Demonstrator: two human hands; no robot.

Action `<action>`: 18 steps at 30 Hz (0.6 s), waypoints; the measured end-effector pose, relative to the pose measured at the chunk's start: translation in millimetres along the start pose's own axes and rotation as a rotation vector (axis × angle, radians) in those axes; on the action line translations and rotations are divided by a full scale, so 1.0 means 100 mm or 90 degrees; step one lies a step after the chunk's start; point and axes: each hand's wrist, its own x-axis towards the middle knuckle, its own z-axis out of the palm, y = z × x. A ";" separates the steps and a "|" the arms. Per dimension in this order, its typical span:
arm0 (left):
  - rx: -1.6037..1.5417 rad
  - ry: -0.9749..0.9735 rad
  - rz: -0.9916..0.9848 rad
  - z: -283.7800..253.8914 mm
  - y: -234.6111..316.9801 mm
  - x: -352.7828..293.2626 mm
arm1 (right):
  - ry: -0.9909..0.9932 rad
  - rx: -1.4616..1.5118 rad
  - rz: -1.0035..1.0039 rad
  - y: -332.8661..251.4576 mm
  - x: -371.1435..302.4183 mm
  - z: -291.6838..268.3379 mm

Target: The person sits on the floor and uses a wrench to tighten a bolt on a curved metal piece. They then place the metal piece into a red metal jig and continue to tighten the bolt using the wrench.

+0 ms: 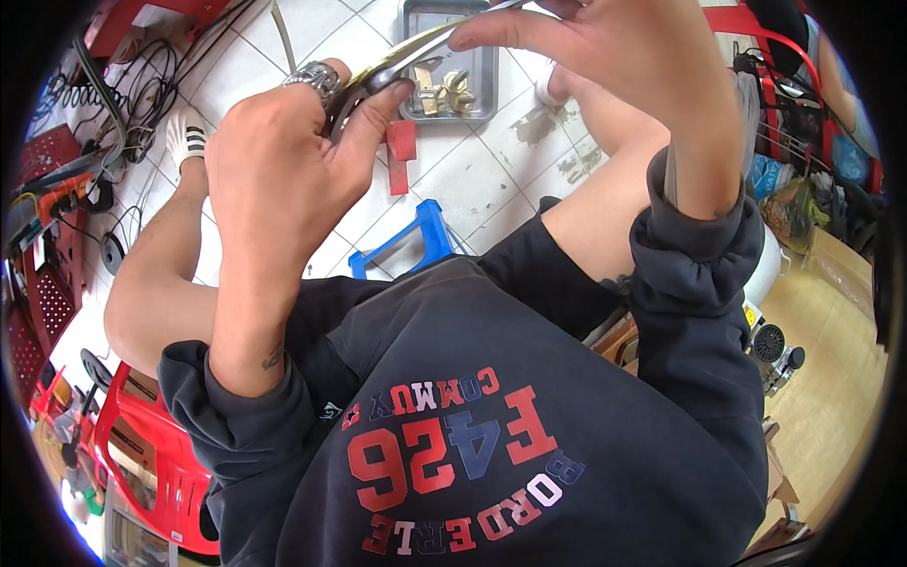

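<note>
Head view, looking down past a dark sweatshirt (529, 369) with coloured lettering. Holding one long, slightly curved metal piece (422, 45) between both hands, slanting from upper left of centre up to the top edge of the frame. Clasping its lower end firmly in the left hand (283, 161), with thumb pressed against a rounded dark part and a chunky silver ring (316, 81) worn on a finger. Pinching farther along with the right hand (614, 52), thumb laid on the metal; cannot tell the exact placing of its other fingers, cut off by the top edge.

Beyond the piece, at top centre, seen partly covered: a grey tray (490, 57) containing brass-coloured parts (446, 93). Just below the tray's lower left corner, a red block (402, 142), partly next to the left thumb. Lower, near the middle of the frame, a blue plastic stool (435, 227) on the white tiled floor (482, 161). Tangled across the upper left, black cables (156, 76); at lower left, a red plastic chair (156, 463). Toward the right edge, a cardboard box (839, 269); above it, at upper right, part of another person (833, 80).
</note>
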 end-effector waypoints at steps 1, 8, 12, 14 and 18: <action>0.035 0.008 -0.004 0.01 -0.04 -0.01 | 0.006 0.032 0.011 0.01 0.00 0.06; 0.028 -0.019 0.018 -0.04 -0.19 0.06 | 0.096 -0.027 -0.046 -0.01 -0.07 0.18; -0.001 -0.030 -0.079 -0.04 -0.11 0.10 | 0.144 -0.038 -0.047 -0.09 -0.08 0.23; 0.021 -0.022 0.034 0.05 -0.22 0.10 | 0.173 -0.079 -0.073 -0.12 -0.05 0.19; -0.142 -0.112 -0.085 0.03 -0.08 0.12 | 0.160 0.014 -0.068 0.07 -0.02 0.08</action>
